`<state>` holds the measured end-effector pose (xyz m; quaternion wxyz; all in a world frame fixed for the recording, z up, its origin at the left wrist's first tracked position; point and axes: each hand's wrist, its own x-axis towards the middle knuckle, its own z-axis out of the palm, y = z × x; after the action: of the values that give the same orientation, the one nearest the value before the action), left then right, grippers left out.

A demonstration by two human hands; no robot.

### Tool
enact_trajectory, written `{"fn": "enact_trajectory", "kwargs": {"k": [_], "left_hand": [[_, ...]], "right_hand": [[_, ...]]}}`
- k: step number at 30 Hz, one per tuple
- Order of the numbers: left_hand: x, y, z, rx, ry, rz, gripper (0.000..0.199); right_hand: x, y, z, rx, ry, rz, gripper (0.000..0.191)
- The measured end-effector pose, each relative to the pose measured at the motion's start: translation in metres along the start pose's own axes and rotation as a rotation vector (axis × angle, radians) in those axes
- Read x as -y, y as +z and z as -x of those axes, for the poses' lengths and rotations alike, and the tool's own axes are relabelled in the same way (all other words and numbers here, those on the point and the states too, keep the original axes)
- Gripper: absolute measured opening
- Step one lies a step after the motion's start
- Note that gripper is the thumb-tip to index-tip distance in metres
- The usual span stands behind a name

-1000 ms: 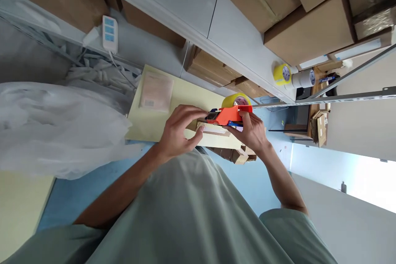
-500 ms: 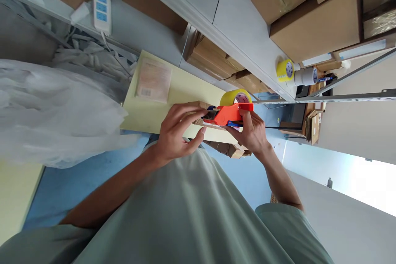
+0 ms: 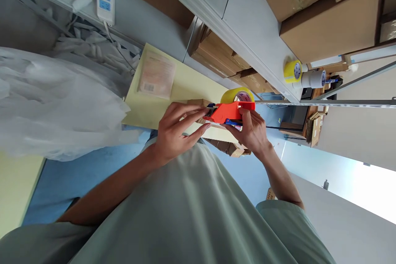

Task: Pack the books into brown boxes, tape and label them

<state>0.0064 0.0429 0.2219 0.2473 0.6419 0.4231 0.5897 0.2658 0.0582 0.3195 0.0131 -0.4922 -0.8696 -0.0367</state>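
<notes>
My right hand grips a red tape dispenser with a blue part on its underside, above the pale yellow table. A yellow roll of tape sits at the dispenser's far side. At its front end is my left hand, index fingertip on one side and thumb tip on the other, closed around that end. Whether a strip of tape is between those fingertips, I cannot make out. Behind the left fingers a small cardboard box shows in part.
A flat packet with a barcode lies on the table. White plastic sheeting bulges at the left, below a power strip. Cardboard boxes and more tape rolls stand on the shelf at the right.
My left thumb has come up and right against the dispenser's front end. The right hand keeps its grip on the dispenser. The view has shifted slightly.
</notes>
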Motion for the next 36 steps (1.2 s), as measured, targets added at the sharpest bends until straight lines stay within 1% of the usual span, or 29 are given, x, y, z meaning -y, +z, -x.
{"fn": "enact_trajectory", "kwargs": {"k": [3,8,11,15,18,22,25,27,29,31,33,36], "left_hand": [[0.002,0.002,0.008,0.022,-0.065,-0.033,0.032],[0.006,0.005,0.016,0.043,-0.142,-0.007,0.031],[0.009,0.007,0.017,0.071,-0.173,-0.029,0.028],[0.015,0.009,0.015,0.082,-0.178,-0.012,0.024],[0.02,0.011,0.013,0.093,-0.169,0.009,0.022],[0.026,0.013,0.012,0.113,-0.128,0.038,0.023],[0.029,0.009,0.008,0.149,-0.151,0.069,0.024],[0.031,0.003,0.003,0.198,-0.191,0.113,0.025],[0.031,-0.006,-0.005,0.275,-0.243,0.192,0.03],[0.034,-0.013,-0.014,0.368,-0.346,0.283,0.034],[0.038,-0.015,-0.019,0.443,-0.518,0.368,0.037],[0.049,-0.005,-0.018,0.507,-0.801,0.526,0.047]], "right_hand": [[0.001,0.003,0.0,0.026,0.014,0.007,0.051],[0.001,0.007,0.003,0.133,0.04,-0.018,0.053],[-0.002,0.01,0.004,0.146,0.036,-0.033,0.055],[-0.004,0.013,0.003,0.13,0.048,-0.032,0.059],[-0.006,0.013,0.002,0.144,0.049,-0.026,0.062],[-0.009,0.016,-0.001,0.16,0.025,-0.058,0.06],[-0.01,0.02,-0.001,0.187,0.023,-0.082,0.059],[-0.012,0.021,-0.001,0.22,0.025,-0.102,0.062],[-0.014,0.021,-0.001,0.256,0.027,-0.123,0.065],[-0.014,0.018,-0.001,0.316,0.041,-0.139,0.067],[-0.013,0.012,-0.004,0.406,0.07,-0.155,0.067],[-0.006,0.0,-0.014,0.571,0.162,-0.183,0.065]]}}
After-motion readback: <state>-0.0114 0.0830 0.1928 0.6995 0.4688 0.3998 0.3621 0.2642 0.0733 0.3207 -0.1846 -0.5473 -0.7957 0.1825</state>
